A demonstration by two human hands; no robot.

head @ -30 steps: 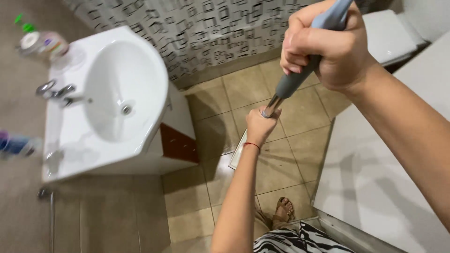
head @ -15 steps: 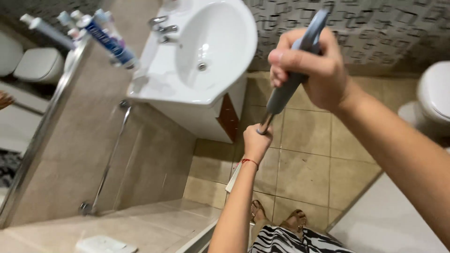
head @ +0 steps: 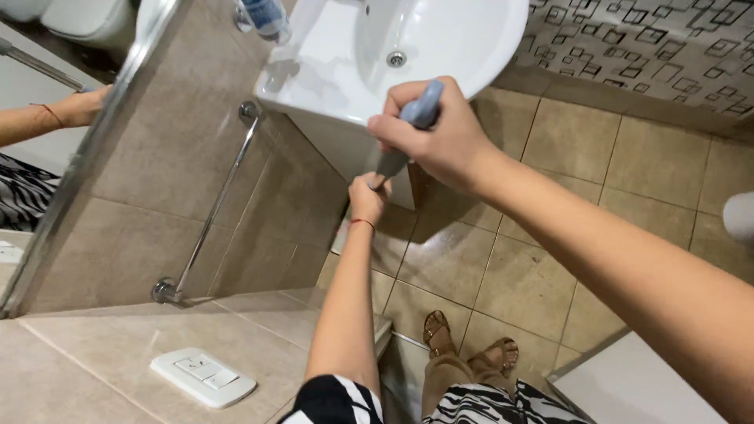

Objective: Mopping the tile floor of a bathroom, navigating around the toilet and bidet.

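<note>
A: Starting at the far left of the frame, what is there?

B: A mirror with a metal frame [head: 86, 149] runs up the left edge. Low in the left part, a white rectangular wall switch plate [head: 203, 375] sits on beige wall tile, and just right of it a chrome towel bar [head: 210, 212] slants up toward the top centre.

A: And at the top centre?

B: A white ceramic washbasin [head: 330, 71] with a round metal drain [head: 397, 58]. A blurred blue bottle [head: 263, 16] stands at its upper left corner.

A: Where are the hands?

B: In the middle of the frame, under the basin's edge. The left hand [head: 367, 198] is the lower one, fingers curled fully around the pole, though the part inside that fist is hidden. The right hand [head: 436, 133] is just above and to the right, fingers wrapped tight around the grey-blue padded grip of the long cleaning-tool handle [head: 410, 129].

A: So the handle sits where?

B: Centre frame, slanting down and left from the right fist into the left one. Its lower end cannot be made out.

A: Further right?

B: Tan floor tiles [head: 550, 259], two feet in brown sandals [head: 471, 349] at the bottom centre, and a grey curtain with a pattern of squares [head: 644, 47] in the upper right.
</note>
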